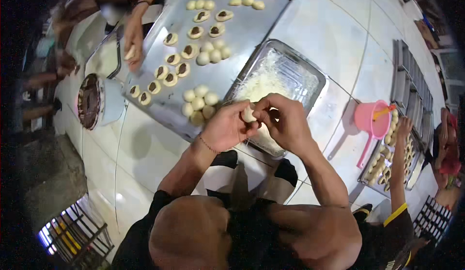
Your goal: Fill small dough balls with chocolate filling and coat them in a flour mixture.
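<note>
A small pale piece of dough (249, 114) is held between my two hands. My left hand (224, 127), palm up, cradles it in closed fingers, while the thumb and fingertips of my right hand (286, 118) pinch its edge. Both hands are above the near-left part of a metal tray (317, 83) strewn with pale shreds (266, 78) like grated cheese. Left of them, a large metal sheet (213, 78) carries a cluster of dough balls (198, 101), flattened dough pieces topped with dark brown filling (170, 79), and more balls farther back.
A co-worker's hand (133, 44) holds dough over the sheet's left side. Beside it stands a pale bucket (112, 103) smeared with dark brown paste. To the right are a pink dipper (366, 119), metal tins (409, 73), and another person's hand (405, 126) at a tray of shaped dough (376, 168).
</note>
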The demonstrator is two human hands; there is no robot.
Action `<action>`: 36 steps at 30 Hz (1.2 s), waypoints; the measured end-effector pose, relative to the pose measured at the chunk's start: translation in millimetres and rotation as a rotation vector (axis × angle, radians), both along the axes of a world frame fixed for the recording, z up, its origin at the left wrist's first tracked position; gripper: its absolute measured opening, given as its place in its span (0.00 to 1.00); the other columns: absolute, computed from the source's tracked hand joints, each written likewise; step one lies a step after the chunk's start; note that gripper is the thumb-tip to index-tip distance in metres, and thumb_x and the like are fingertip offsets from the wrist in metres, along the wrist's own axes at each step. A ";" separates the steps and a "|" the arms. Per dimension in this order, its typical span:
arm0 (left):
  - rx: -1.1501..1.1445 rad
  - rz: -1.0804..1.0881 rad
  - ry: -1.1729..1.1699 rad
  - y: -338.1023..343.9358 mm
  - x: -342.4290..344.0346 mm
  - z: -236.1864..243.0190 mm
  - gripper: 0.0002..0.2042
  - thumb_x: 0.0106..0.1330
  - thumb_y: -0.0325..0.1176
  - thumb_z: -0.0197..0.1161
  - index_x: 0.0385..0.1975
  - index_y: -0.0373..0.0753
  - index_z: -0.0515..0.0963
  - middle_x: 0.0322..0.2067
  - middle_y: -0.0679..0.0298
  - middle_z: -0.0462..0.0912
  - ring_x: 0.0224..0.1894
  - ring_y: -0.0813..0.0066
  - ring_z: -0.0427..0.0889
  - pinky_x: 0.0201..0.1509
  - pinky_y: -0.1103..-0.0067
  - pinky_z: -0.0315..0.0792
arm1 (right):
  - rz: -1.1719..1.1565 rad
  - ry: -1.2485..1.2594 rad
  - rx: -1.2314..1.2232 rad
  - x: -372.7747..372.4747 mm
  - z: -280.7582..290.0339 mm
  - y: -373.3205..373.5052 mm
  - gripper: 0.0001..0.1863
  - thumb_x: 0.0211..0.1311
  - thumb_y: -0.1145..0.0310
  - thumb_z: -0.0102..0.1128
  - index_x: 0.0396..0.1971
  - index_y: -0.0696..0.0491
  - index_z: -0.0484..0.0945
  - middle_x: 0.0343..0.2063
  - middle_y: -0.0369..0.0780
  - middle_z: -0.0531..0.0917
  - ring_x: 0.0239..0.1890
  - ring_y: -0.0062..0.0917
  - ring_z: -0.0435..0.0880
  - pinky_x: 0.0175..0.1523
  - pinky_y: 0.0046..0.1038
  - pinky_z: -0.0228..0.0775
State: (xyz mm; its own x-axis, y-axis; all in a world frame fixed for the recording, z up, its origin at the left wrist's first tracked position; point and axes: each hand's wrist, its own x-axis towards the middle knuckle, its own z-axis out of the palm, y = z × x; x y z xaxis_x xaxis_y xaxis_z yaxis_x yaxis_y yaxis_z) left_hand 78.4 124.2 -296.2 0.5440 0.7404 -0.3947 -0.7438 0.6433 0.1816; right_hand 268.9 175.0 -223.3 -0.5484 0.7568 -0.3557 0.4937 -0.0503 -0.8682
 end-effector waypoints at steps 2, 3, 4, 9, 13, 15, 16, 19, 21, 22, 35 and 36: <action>-0.117 0.021 0.178 9.1 -0.6 1.7 0.12 0.71 0.30 0.52 0.51 0.36 0.73 0.40 0.61 0.80 0.36 0.74 0.78 0.41 0.79 0.73 | -0.039 0.060 0.120 -3.9 -14.1 -2.1 0.12 0.60 0.79 0.60 0.44 0.57 0.82 0.44 0.44 0.81 0.39 0.26 0.79 0.41 0.24 0.74; -0.124 0.028 0.177 12.5 -3.4 -0.9 0.12 0.71 0.30 0.52 0.51 0.36 0.73 0.40 0.61 0.80 0.36 0.74 0.78 0.41 0.79 0.73 | -0.080 0.124 0.235 -6.8 -22.4 -6.8 0.12 0.60 0.80 0.60 0.44 0.58 0.82 0.44 0.45 0.81 0.40 0.27 0.80 0.42 0.24 0.74; -0.022 0.191 0.503 19.5 -6.5 -6.2 0.12 0.69 0.29 0.54 0.50 0.36 0.73 0.40 0.60 0.79 0.37 0.71 0.79 0.42 0.78 0.73 | -0.125 0.186 0.351 -8.6 -30.0 -10.2 0.12 0.59 0.80 0.60 0.43 0.58 0.82 0.44 0.45 0.81 0.40 0.27 0.80 0.43 0.25 0.74; 0.380 0.303 2.170 80.5 -81.2 -110.5 0.20 0.55 0.35 0.66 0.44 0.31 0.71 0.40 0.49 0.76 0.42 0.56 0.75 0.50 0.68 0.71 | -0.143 0.291 0.434 -15.1 -48.3 -1.6 0.12 0.58 0.81 0.60 0.42 0.59 0.82 0.44 0.45 0.82 0.41 0.29 0.81 0.45 0.27 0.75; 0.291 0.403 2.441 109.8 -65.5 -144.4 0.21 0.54 0.36 0.66 0.42 0.29 0.70 0.39 0.49 0.75 0.42 0.55 0.74 0.50 0.66 0.70 | -0.122 0.180 0.386 1.6 -73.6 25.2 0.11 0.59 0.80 0.59 0.42 0.60 0.81 0.44 0.45 0.82 0.40 0.28 0.81 0.46 0.26 0.75; 0.254 0.650 2.610 118.5 -51.6 -147.5 0.22 0.53 0.36 0.66 0.42 0.28 0.70 0.39 0.49 0.76 0.41 0.53 0.74 0.50 0.64 0.70 | -0.413 0.009 0.329 15.8 -96.0 42.8 0.11 0.57 0.79 0.60 0.41 0.60 0.81 0.43 0.44 0.83 0.38 0.31 0.82 0.45 0.27 0.75; 0.260 0.640 2.604 120.6 -50.0 -148.3 0.22 0.53 0.36 0.66 0.42 0.28 0.70 0.39 0.49 0.76 0.41 0.53 0.74 0.50 0.64 0.70 | -0.420 0.000 0.325 23.7 -109.4 48.1 0.11 0.57 0.79 0.60 0.41 0.60 0.81 0.43 0.44 0.83 0.38 0.31 0.82 0.45 0.27 0.75; 0.570 0.596 2.637 108.9 -69.9 -143.4 0.21 0.53 0.36 0.66 0.42 0.30 0.72 0.37 0.51 0.77 0.38 0.51 0.75 0.46 0.60 0.70 | -0.159 -0.266 0.370 38.7 -159.3 52.8 0.10 0.56 0.77 0.60 0.38 0.59 0.81 0.39 0.45 0.83 0.35 0.34 0.81 0.42 0.30 0.75; 0.643 0.553 2.474 106.6 -110.5 -131.7 0.19 0.53 0.36 0.65 0.41 0.32 0.74 0.36 0.53 0.78 0.36 0.50 0.75 0.43 0.58 0.71 | -0.071 -0.346 0.380 44.7 -170.7 54.1 0.09 0.55 0.76 0.61 0.37 0.59 0.81 0.38 0.45 0.83 0.34 0.35 0.81 0.41 0.30 0.75; 0.607 0.523 2.315 104.5 -137.3 -118.6 0.17 0.53 0.35 0.65 0.41 0.33 0.76 0.36 0.55 0.79 0.34 0.49 0.76 0.41 0.58 0.72 | -0.070 -0.362 0.488 44.0 -169.0 51.6 0.09 0.55 0.75 0.61 0.37 0.59 0.81 0.36 0.45 0.83 0.33 0.36 0.81 0.40 0.32 0.74; 0.874 0.604 1.975 136.3 -174.2 -109.9 0.10 0.65 0.33 0.60 0.42 0.36 0.77 0.44 0.55 0.80 0.49 0.52 0.79 0.53 0.63 0.74 | 0.041 -0.469 0.735 55.9 -186.4 29.3 0.11 0.53 0.75 0.59 0.38 0.58 0.80 0.30 0.47 0.82 0.28 0.42 0.79 0.35 0.38 0.71; 0.882 0.613 1.969 136.6 -166.7 -101.4 0.10 0.65 0.33 0.60 0.42 0.36 0.77 0.44 0.55 0.80 0.49 0.52 0.79 0.53 0.63 0.74 | 0.036 -0.473 0.744 55.6 -178.4 28.8 0.11 0.53 0.75 0.59 0.38 0.58 0.80 0.30 0.47 0.82 0.28 0.42 0.79 0.35 0.38 0.71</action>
